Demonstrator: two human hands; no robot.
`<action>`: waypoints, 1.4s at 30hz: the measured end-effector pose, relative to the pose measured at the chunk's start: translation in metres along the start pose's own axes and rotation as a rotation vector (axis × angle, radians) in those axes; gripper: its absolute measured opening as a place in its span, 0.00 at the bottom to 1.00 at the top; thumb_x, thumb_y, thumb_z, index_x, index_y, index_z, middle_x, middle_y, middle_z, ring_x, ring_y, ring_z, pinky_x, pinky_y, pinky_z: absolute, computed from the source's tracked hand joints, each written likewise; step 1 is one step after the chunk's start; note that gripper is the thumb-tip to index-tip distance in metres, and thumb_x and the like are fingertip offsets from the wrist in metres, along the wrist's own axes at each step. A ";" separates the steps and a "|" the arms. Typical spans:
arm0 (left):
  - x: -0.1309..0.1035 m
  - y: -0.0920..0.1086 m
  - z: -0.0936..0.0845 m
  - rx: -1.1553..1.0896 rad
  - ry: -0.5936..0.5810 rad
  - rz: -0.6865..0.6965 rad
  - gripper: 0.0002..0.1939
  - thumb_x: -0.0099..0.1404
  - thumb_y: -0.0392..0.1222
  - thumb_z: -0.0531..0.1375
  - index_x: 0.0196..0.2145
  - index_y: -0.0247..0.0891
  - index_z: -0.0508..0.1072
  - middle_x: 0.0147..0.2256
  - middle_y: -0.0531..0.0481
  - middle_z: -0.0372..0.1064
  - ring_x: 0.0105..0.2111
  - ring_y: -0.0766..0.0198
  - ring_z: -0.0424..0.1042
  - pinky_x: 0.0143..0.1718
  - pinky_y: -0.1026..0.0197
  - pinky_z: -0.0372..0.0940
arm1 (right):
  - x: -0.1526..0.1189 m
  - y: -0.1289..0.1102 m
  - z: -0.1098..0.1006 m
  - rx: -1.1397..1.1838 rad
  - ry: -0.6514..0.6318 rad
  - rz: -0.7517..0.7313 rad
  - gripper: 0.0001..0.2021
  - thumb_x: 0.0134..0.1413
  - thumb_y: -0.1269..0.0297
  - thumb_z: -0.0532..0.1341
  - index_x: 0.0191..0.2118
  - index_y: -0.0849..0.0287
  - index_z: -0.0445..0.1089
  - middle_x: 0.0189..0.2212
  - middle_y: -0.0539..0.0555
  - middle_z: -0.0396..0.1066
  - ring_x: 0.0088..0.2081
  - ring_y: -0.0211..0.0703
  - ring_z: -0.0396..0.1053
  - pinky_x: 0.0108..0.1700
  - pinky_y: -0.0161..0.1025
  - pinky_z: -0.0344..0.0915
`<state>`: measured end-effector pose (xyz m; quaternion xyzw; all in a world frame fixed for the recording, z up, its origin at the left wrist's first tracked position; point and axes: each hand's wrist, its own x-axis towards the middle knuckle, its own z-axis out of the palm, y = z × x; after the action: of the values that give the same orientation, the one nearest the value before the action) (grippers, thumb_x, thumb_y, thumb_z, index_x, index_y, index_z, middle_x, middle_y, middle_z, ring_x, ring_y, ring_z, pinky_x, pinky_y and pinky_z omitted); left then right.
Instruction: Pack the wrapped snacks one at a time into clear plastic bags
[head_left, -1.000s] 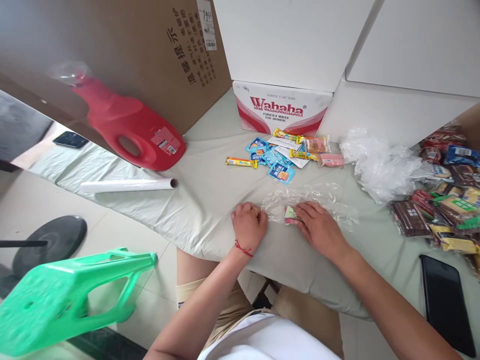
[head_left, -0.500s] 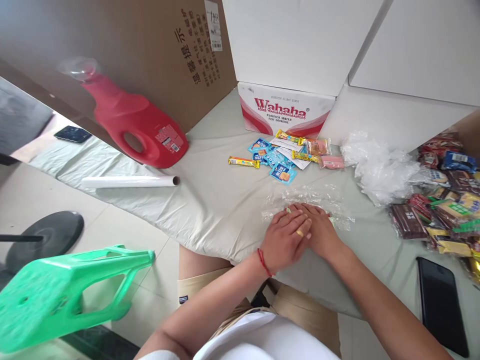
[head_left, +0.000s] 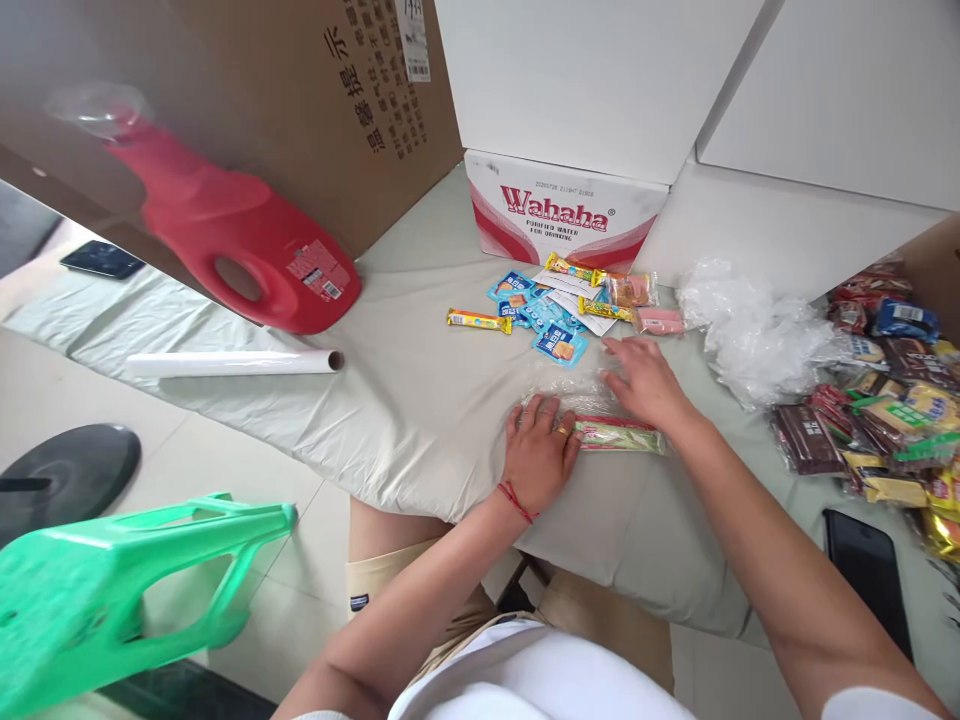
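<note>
A long green-and-red snack packet (head_left: 621,436) lies in a clear plastic bag (head_left: 581,385) on the cloth-covered table. My left hand (head_left: 538,445), wearing a ring and a red cord, rests flat on the bag's left end with its fingers apart. Over the bag's far right part is my right hand (head_left: 643,383), fingers spread and holding nothing; whether it touches the plastic I cannot tell. Just beyond it sits a small pile of blue sachets (head_left: 559,343), yellow-wrapped sticks (head_left: 478,321) and a pink packet (head_left: 660,321).
Crumpled clear bags (head_left: 765,335) and a heap of wrapped snacks (head_left: 892,420) lie to the right, with a black phone (head_left: 870,575) nearer me. A Wahaha carton (head_left: 562,215) stands behind. At left are a red jug (head_left: 255,250), a white roll (head_left: 232,363) and a green stool (head_left: 135,590).
My hands were stacked on the bag and have come apart, the left to the left, the right forward. The snack packet between them is now uncovered. The view has shifted slightly.
</note>
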<state>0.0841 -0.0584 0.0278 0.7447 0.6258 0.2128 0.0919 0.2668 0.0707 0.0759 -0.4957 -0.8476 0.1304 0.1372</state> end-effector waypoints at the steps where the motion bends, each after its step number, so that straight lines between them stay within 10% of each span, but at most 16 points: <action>1: 0.000 0.000 0.001 0.021 0.015 -0.003 0.20 0.76 0.50 0.50 0.57 0.44 0.74 0.63 0.40 0.66 0.67 0.43 0.56 0.64 0.34 0.52 | 0.012 0.003 0.002 -0.050 -0.086 0.021 0.25 0.61 0.61 0.62 0.62 0.62 0.68 0.52 0.65 0.74 0.58 0.60 0.63 0.57 0.51 0.61; 8: -0.001 0.003 0.003 0.117 0.041 -0.046 0.20 0.75 0.52 0.51 0.56 0.46 0.76 0.51 0.39 0.70 0.56 0.43 0.63 0.53 0.41 0.59 | 0.034 0.003 -0.016 0.079 -0.394 0.051 0.06 0.59 0.65 0.62 0.37 0.59 0.76 0.28 0.51 0.72 0.30 0.41 0.67 0.35 0.36 0.58; 14: 0.000 0.007 0.003 0.142 0.010 -0.077 0.20 0.74 0.53 0.53 0.55 0.46 0.77 0.41 0.39 0.69 0.46 0.46 0.64 0.44 0.45 0.58 | -0.032 -0.019 -0.039 0.088 -0.201 -0.300 0.07 0.64 0.67 0.56 0.39 0.57 0.72 0.48 0.58 0.71 0.37 0.40 0.70 0.38 0.36 0.63; 22: -0.003 -0.020 -0.001 -0.328 0.083 -0.101 0.08 0.67 0.42 0.60 0.35 0.41 0.80 0.37 0.45 0.73 0.43 0.53 0.68 0.47 0.49 0.62 | -0.089 -0.018 0.009 0.074 -0.296 -0.376 0.14 0.58 0.79 0.53 0.30 0.56 0.72 0.64 0.51 0.68 0.58 0.47 0.72 0.47 0.41 0.69; 28: 0.013 -0.052 -0.013 -0.590 0.351 -0.559 0.13 0.70 0.44 0.51 0.41 0.41 0.75 0.42 0.46 0.75 0.49 0.54 0.70 0.53 0.51 0.64 | -0.097 -0.023 0.016 0.076 -0.278 -0.360 0.20 0.60 0.78 0.53 0.32 0.52 0.79 0.67 0.44 0.62 0.57 0.48 0.74 0.47 0.43 0.72; 32: 0.038 -0.039 -0.028 -0.502 0.090 -0.568 0.24 0.75 0.55 0.44 0.52 0.41 0.73 0.46 0.44 0.77 0.54 0.49 0.70 0.58 0.47 0.60 | -0.100 -0.025 0.021 0.060 -0.250 -0.351 0.20 0.68 0.71 0.51 0.39 0.50 0.82 0.65 0.46 0.66 0.52 0.49 0.76 0.52 0.48 0.72; 36: 0.037 -0.017 -0.040 -0.226 -0.241 -0.413 0.29 0.63 0.59 0.63 0.56 0.40 0.72 0.46 0.41 0.77 0.56 0.40 0.67 0.56 0.44 0.58 | -0.104 -0.021 0.023 0.113 -0.195 -0.413 0.17 0.65 0.72 0.53 0.38 0.53 0.80 0.66 0.50 0.65 0.53 0.51 0.75 0.55 0.53 0.71; 42: 0.014 -0.018 -0.042 -0.131 -0.329 -0.389 0.08 0.62 0.46 0.64 0.29 0.40 0.74 0.36 0.46 0.75 0.48 0.49 0.69 0.47 0.53 0.61 | -0.116 -0.014 0.028 0.262 0.157 -0.152 0.16 0.69 0.63 0.54 0.57 0.54 0.71 0.61 0.56 0.71 0.61 0.49 0.70 0.58 0.49 0.71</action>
<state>0.0521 -0.0468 0.0611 0.6275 0.7188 0.1074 0.2794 0.2999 -0.0401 0.0432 -0.4167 -0.8450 0.1900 0.2761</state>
